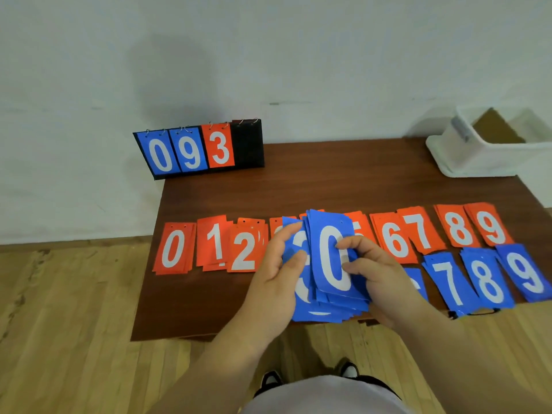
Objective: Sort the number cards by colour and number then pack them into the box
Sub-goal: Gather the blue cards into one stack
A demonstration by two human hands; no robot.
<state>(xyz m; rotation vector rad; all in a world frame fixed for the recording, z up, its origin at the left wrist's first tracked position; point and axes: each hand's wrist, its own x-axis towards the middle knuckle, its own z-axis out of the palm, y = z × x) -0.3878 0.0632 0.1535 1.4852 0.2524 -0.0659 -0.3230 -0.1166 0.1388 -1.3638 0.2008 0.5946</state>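
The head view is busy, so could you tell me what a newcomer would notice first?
The left hand and right hand grip a stack of blue cards, 0 on top, front centre. Behind runs a row of red number piles, 0 to 9 left to right. A scoreboard showing 093 stands back left.

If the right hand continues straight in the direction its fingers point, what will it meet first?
The right hand points left across the blue 0 card it pinches, so it would probably meet the left hand, holding the blue stack; depth is unclear.
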